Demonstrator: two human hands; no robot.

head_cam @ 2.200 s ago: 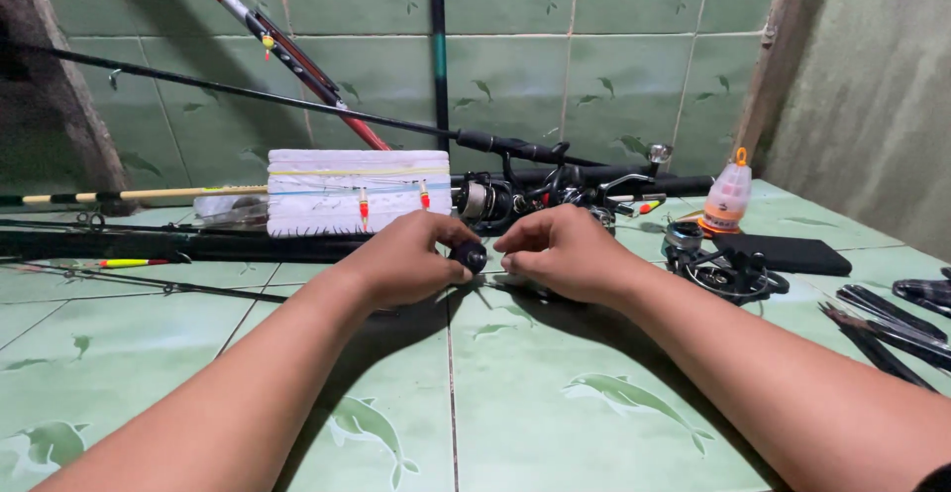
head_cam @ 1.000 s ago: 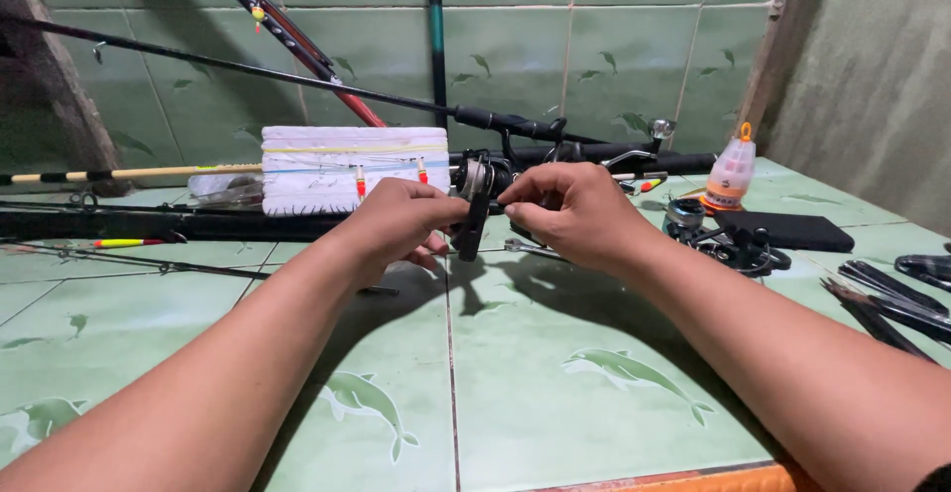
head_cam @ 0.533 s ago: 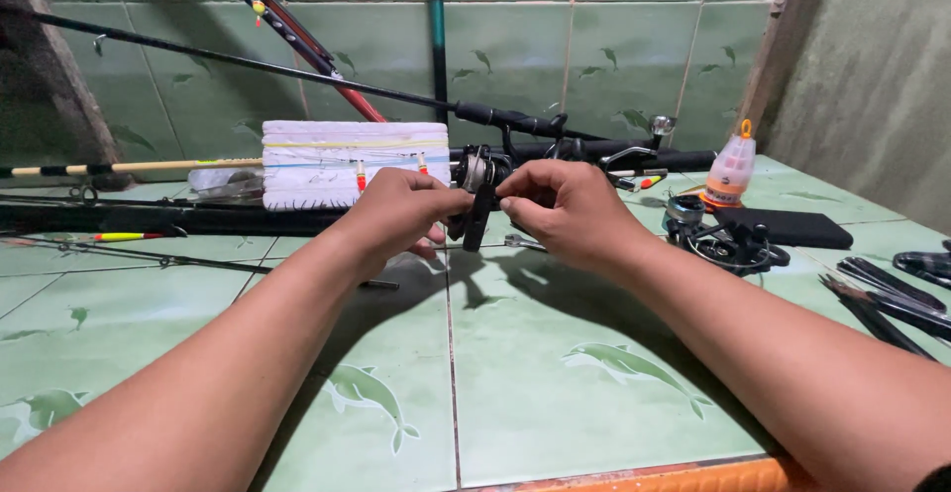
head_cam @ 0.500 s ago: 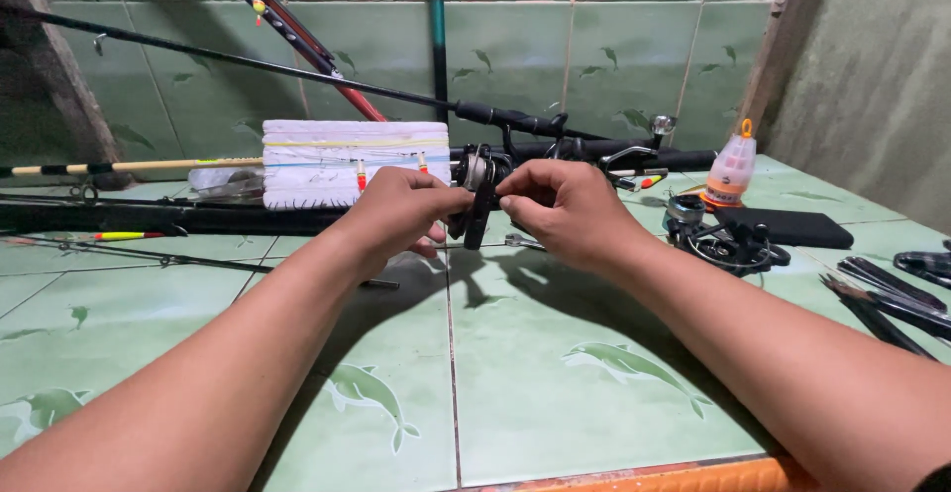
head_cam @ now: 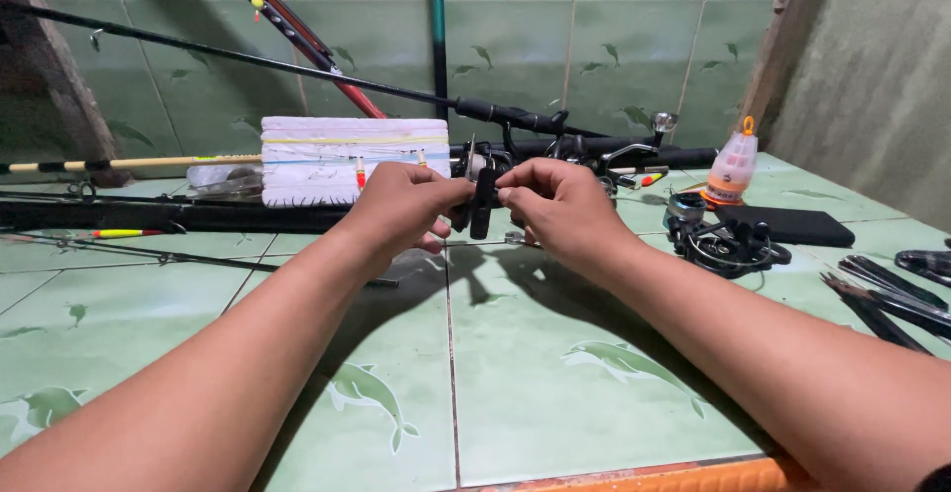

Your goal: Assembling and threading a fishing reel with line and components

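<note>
- Above the green-tiled floor [head_cam: 515,353], both hands meet at the middle of the view and hold a small black reel part [head_cam: 482,205] up between them, clear of the tiles.
- The left hand [head_cam: 401,210] is closed on the part from the left, fingers curled round it and thumb on top; this reads as the steadying grip.
- The right hand [head_cam: 560,205] pinches the part's upper right edge with thumb and forefinger, the other fingers folded under, a fine hold that suits turning or seating a small piece.
- The part itself is dark, narrow and upright, a flat black stem with a thicker head; the fingers hide most of it, so its exact kind cannot be told.
- Just behind the hands lies a white foam block [head_cam: 352,160] wound with fishing line and stuck with small red-tipped floats.
- Dark fishing rods [head_cam: 198,217] lie along the foot of the tiled wall, and others lean on the wall.
- To the right sit a small clear bottle with an orange cap [head_cam: 731,167], a black flat case [head_cam: 792,226] and a black spinning reel [head_cam: 723,244] resting on the tiles, all within easy reach.
- Dark hand tools [head_cam: 892,294] lie at the far right edge, well apart from the hands.
</note>
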